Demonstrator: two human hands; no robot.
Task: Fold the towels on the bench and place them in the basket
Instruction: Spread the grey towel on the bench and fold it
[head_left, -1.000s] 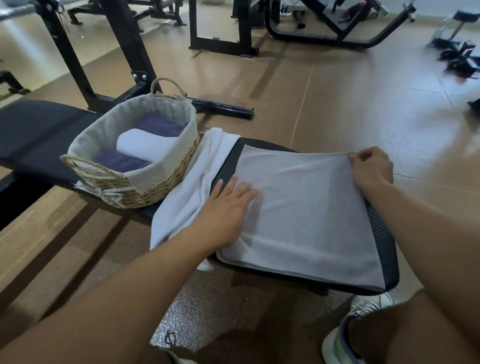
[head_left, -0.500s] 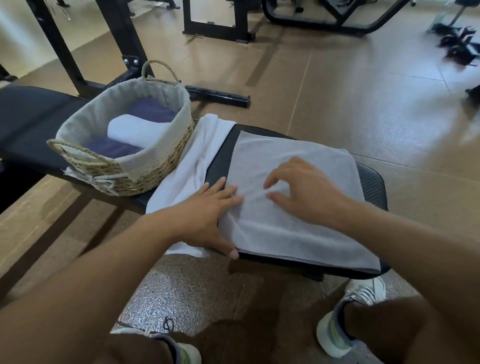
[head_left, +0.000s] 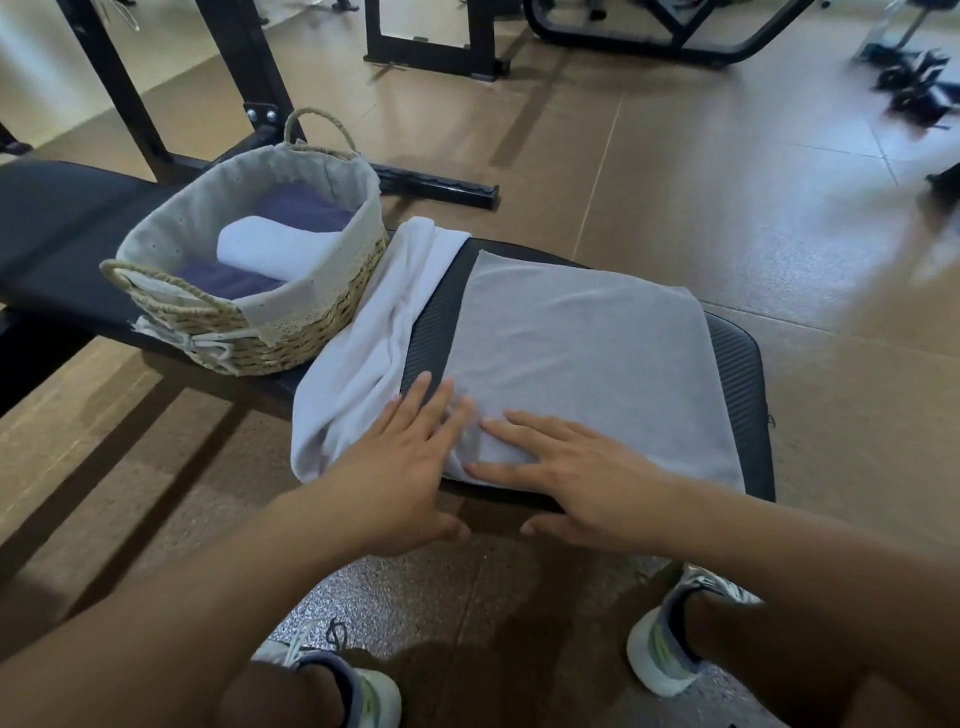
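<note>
A grey towel (head_left: 582, 353) lies spread flat on the black bench (head_left: 737, 374). My left hand (head_left: 410, 462) and my right hand (head_left: 576, 478) rest side by side on the towel's near left corner, fingers straight and flat. A white towel (head_left: 374, 332) lies crumpled between the grey towel and the basket, hanging over the bench's near edge. The woven basket (head_left: 291, 332) with a cloth liner stands on the bench to the left; it holds a rolled white towel (head_left: 275, 249) and dark purple towels (head_left: 306, 208).
Black gym frames (head_left: 234, 88) stand behind the bench, with a floor bar (head_left: 441, 187) just past the basket. More equipment lies at the far right (head_left: 914, 88). My shoes (head_left: 670, 639) stand on the floor below the bench edge.
My right hand left the grey towel's far right corner and slid across to the near left corner beside my left hand, which shifted slightly nearer the edge.
</note>
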